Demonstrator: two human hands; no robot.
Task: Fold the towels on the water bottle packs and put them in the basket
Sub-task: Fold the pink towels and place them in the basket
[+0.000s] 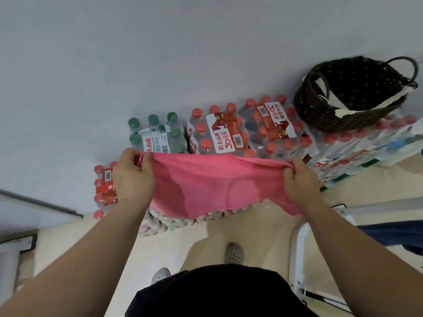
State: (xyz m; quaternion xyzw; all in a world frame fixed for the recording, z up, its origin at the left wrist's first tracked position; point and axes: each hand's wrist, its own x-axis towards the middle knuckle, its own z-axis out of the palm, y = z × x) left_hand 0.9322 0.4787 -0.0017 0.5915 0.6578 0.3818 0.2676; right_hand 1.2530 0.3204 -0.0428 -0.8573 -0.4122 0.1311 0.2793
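A pink towel (pixel 206 186) hangs stretched between my two hands above the water bottle packs (pixel 229 133). My left hand (pixel 132 175) pinches its upper left corner, and my right hand (pixel 299 181) grips the upper right corner. The cloth sags in the middle and covers the nearer packs. A dark woven basket (pixel 320 110) with handles stands on the packs at the far right, with a white cloth (pixel 343 110) showing inside it.
Red-capped packs and a green-capped pack (pixel 155 136) line a pale wall. A lower red-capped pack (pixel 103 188) sits at the left. A white metal frame (pixel 297 252) stands to my right, and my feet are on the beige floor (pixel 174 248).
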